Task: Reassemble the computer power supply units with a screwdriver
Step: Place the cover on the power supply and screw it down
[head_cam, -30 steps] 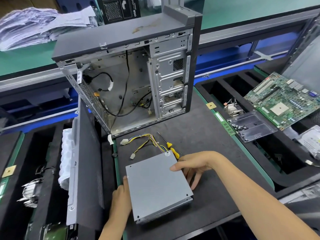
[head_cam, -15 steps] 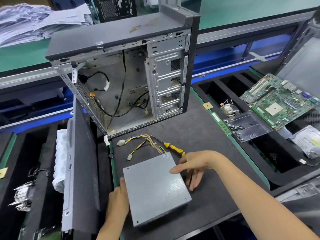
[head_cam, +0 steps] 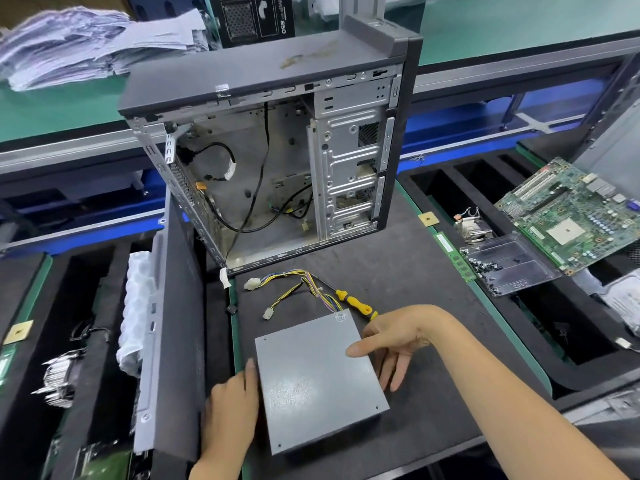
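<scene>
Grey metal power supply unit [head_cam: 320,386] lies flat, wires [head_cam: 304,289] trailing.

Your left hand [head_cam: 232,403] comes in from the near edge, fingers straight and together, pointing away from you. Your right forearm reaches in from the near right; your right hand [head_cam: 391,336] has the thumb stretched left and the fingers spread, pointing down toward you.

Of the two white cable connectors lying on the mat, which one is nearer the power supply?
The smaller connector on the yellow-black lead lies nearer the power supply; the larger connector lies farther off, toward the open case.
</scene>
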Available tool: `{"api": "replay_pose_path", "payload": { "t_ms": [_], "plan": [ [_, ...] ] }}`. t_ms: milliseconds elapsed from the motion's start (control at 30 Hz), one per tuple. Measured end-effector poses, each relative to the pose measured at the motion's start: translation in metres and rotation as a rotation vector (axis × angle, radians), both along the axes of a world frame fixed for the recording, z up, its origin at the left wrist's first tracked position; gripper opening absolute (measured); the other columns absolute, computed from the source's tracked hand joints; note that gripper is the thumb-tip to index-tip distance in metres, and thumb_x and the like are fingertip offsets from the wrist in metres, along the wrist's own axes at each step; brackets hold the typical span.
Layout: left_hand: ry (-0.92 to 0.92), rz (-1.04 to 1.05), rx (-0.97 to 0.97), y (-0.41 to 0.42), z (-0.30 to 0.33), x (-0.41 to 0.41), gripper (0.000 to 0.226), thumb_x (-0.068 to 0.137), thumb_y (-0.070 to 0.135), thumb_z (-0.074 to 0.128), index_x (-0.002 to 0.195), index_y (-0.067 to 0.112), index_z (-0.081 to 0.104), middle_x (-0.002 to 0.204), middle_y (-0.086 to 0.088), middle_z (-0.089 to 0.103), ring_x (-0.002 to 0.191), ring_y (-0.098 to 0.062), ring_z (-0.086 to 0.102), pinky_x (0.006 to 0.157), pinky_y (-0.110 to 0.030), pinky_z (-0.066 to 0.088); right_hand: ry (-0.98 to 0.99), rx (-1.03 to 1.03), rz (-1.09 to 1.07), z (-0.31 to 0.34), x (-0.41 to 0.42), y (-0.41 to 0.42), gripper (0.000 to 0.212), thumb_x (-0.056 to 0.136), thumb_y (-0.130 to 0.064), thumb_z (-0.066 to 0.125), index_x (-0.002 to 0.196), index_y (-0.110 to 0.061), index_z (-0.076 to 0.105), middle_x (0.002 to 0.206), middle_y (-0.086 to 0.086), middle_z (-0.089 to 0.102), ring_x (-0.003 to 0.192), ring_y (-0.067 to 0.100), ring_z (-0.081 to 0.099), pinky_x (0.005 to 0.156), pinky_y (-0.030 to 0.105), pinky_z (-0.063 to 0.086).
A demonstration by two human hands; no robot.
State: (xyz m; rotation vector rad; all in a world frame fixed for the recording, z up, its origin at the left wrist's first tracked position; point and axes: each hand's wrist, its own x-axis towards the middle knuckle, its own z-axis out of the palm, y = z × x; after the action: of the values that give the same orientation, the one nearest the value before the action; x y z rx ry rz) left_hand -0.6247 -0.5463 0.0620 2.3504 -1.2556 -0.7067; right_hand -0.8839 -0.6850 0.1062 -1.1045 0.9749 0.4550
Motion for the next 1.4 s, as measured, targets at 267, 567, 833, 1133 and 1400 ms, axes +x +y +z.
{"api": "replay_pose_path", "payload": {
  "t_ms": [267,567,833,1133,1400],
  "plan": [
    [0.732,0.068,-0.177,0.007,0.014,-0.019,0.034,0.094,0.053,0.046,0.116,0.033,0.063,0.125,0.012,0.06,0.117,-0.002,0.055,0.098,-0.028,0.038,0.021,0.024,0.048,0.008,0.005,-0.006,0.055,0.088,-0.044,0.062,0.13,-0.008,0.053,0.124,0.015,0.062,0.113,0.033,0.061,0.079,0.037,0.058],
    [1.044,0.077,-0.196,0.008,0.015,-0.02,0.041,0.096,0.038,0.053,0.137,0.034,0.051,0.133,0.011,0.06,0.119,-0.007,0.059,0.1,-0.032,0.044,-0.058,0.027,0.039,0.007,0.003,-0.005,0.056,0.088,-0.04,0.063,0.125,0.002,0.057,0.125,0.022,0.06,0.114,0.038,0.058,0.089,0.041,0.054],
    [1.127,0.054,-0.233,0.009,0.009,-0.017,0.043,0.09,0.036,0.058,0.132,0.037,0.05,0.119,0.01,0.069,0.106,-0.008,0.067,0.081,-0.027,0.052,-0.063,-0.01,0.052,0.011,0.003,-0.002,0.047,0.089,-0.037,0.062,0.122,-0.003,0.061,0.123,0.019,0.062,0.115,0.038,0.058,0.103,0.054,0.04],
    [0.999,-0.023,-0.465,0.007,0.002,-0.017,0.048,0.082,0.022,0.061,0.126,0.04,0.053,0.126,0.015,0.062,0.114,-0.001,0.06,0.081,-0.012,0.049,-0.177,-0.782,-0.379,-0.005,0.006,0.033,0.046,0.079,-0.037,0.075,0.12,-0.028,0.057,0.112,-0.009,0.064,0.102,0.008,0.062,0.088,0.025,0.05],
    [1.085,-0.013,-0.492,0.018,-0.006,-0.031,0.068,0.078,0.046,0.064,0.141,0.053,0.038,0.149,0.019,0.042,0.138,-0.008,0.041,0.115,-0.046,0.031,-0.414,-0.812,-0.971,-0.042,0.043,0.069,0.021,0.096,-0.027,0.054,0.115,-0.027,0.062,0.128,-0.006,0.057,0.117,0.007,0.053,0.094,0.024,0.043]
  ]
}}
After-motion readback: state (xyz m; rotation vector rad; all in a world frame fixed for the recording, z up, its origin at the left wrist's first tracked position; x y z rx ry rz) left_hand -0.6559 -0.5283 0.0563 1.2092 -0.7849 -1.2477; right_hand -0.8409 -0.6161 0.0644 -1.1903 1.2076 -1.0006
